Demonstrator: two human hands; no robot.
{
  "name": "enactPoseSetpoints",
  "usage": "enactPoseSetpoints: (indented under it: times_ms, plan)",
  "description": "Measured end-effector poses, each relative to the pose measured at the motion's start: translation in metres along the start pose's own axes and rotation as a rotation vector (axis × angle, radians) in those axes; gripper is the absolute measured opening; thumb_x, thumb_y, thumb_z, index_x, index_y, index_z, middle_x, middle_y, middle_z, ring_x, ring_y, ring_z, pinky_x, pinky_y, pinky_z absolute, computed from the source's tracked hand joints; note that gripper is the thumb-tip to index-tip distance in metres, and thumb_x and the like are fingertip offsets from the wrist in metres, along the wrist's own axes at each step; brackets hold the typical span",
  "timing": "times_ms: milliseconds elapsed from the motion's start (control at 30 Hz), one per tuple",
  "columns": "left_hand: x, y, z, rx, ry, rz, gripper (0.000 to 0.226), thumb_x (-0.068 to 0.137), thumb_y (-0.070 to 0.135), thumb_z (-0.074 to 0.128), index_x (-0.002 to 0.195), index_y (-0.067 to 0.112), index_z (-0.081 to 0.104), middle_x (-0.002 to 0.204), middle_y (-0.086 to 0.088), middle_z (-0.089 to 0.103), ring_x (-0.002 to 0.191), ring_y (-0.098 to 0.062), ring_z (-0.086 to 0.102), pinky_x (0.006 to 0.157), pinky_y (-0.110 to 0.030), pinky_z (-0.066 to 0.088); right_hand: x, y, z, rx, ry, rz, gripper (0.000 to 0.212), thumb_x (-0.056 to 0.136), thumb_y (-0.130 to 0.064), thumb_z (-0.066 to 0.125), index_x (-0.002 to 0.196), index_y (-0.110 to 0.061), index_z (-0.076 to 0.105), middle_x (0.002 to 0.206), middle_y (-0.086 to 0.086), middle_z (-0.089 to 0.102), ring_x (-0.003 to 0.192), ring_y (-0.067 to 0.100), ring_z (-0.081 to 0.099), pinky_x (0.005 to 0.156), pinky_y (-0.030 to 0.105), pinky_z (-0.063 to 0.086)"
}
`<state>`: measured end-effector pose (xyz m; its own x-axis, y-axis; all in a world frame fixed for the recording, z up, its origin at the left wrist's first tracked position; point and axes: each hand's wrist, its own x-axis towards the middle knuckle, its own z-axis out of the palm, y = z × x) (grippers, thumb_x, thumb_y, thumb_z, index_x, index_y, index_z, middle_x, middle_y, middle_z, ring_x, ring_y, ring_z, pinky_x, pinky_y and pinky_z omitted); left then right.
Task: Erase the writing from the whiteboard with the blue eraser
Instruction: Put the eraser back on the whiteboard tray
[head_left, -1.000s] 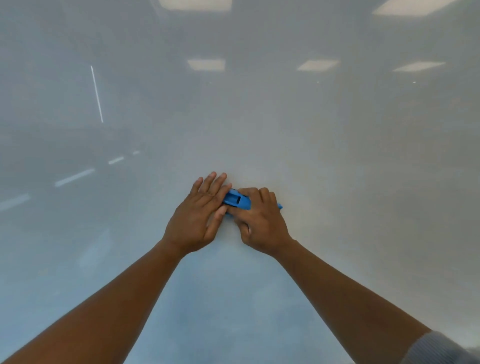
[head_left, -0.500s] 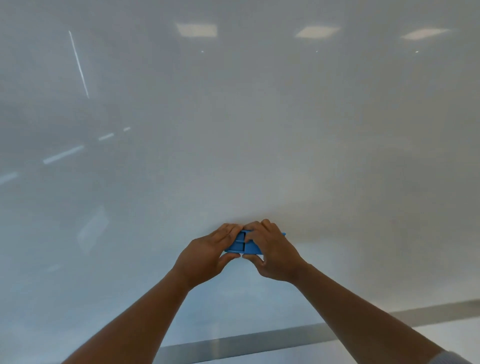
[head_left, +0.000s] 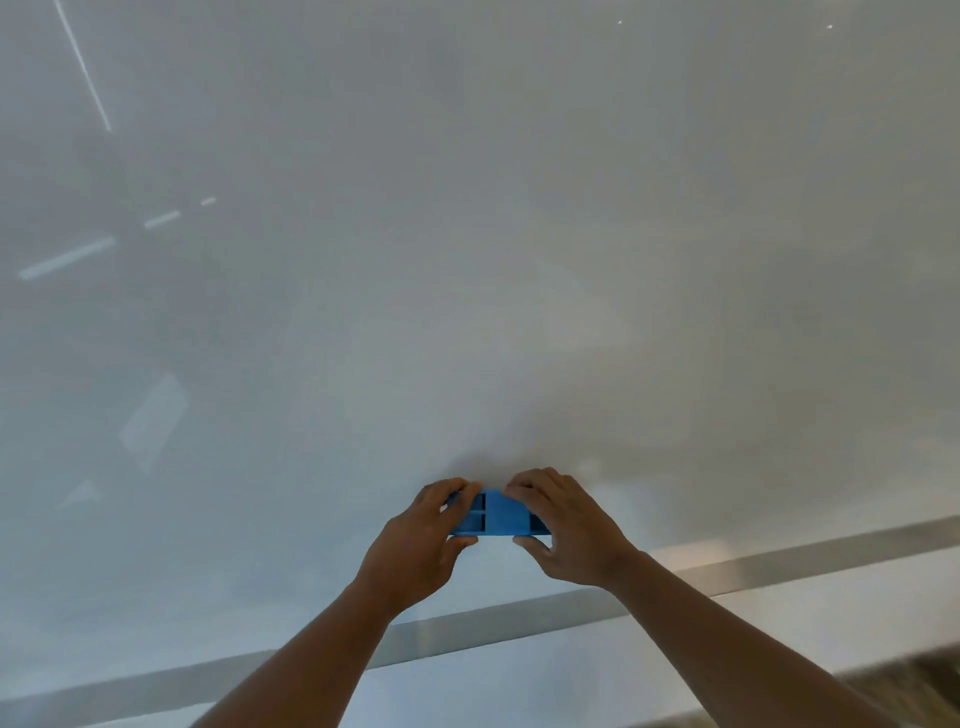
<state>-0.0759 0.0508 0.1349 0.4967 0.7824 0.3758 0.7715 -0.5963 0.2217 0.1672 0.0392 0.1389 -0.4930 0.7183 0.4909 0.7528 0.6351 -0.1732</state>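
hands pinch the small blue plastic eraser (head_left: 497, 513) by its ends, left hand (head_left: 415, 540), right hand (head_left: 569, 530), low on the glossy whiteboard (head_left: 519, 260); it looks light and stiff.

Both bare arms reach forward and upward from the bottom of the view, forearms converging toward the middle. The left hand (head_left: 415, 545) is turned with its back to the camera, fingers curled over the top of the blue eraser (head_left: 501, 514) and thumb tucked under its lower edge. The right hand (head_left: 571, 530) mirrors it, fingers hooked over the top and thumb pressed beneath. The fingertips of the two hands almost meet above. Both wrists are bent slightly back.
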Motion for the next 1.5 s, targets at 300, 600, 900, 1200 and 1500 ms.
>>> enactPoseSetpoints:
  times_ms: [300,600,900,1200,1500]
  plan:
    - [-0.016,0.010,0.058,-0.006,-0.106,-0.012,0.061,0.087,0.040,0.067,0.143,0.028,0.045,0.137,0.005,0.052,0.114,-0.015,0.060,0.088,-0.028,0.055,-0.057,0.021,0.044,0.045,-0.139,0.112,0.061,0.078,-0.021,0.073,0.132,-0.021,0.046,0.130,0.001,0.046,0.109,0.018,0.055,0.096,0.027,0.050]
    - [-0.028,0.021,0.116,-0.057,-0.156,-0.113,0.060,0.082,0.035,0.074,0.136,0.029,0.051,0.129,0.008,0.060,0.115,-0.015,0.058,0.095,-0.032,0.051,-0.095,0.037,0.088,-0.027,-0.156,0.227,0.059,0.068,-0.014,0.081,0.121,-0.018,0.056,0.124,0.000,0.059,0.109,0.021,0.058,0.095,0.037,0.052]
    - [-0.031,0.035,0.167,-0.126,-0.237,-0.355,0.058,0.088,0.026,0.070,0.141,0.030,0.048,0.138,0.009,0.055,0.125,-0.012,0.050,0.102,-0.029,0.046,-0.114,0.037,0.134,0.014,-0.151,0.499,0.069,0.050,-0.006,0.093,0.113,-0.015,0.066,0.110,-0.002,0.067,0.101,0.019,0.066,0.074,0.032,0.061]
    - [-0.037,0.031,0.202,-0.157,-0.323,-0.530,0.058,0.090,0.019,0.067,0.141,0.031,0.042,0.140,0.012,0.046,0.114,-0.015,0.057,0.090,-0.033,0.052,-0.123,0.050,0.169,0.017,-0.254,0.516,0.064,0.052,0.004,0.086,0.111,-0.010,0.068,0.113,0.001,0.065,0.109,0.022,0.060,0.068,0.031,0.061]
    - [-0.037,0.031,0.220,-0.190,-0.323,-0.637,0.059,0.088,0.022,0.071,0.141,0.032,0.045,0.142,0.012,0.041,0.100,-0.017,0.066,0.085,-0.035,0.057,-0.132,0.052,0.180,0.033,-0.344,0.575,0.056,0.068,0.004,0.079,0.119,-0.012,0.065,0.134,0.008,0.051,0.114,0.024,0.060,0.065,0.034,0.062]
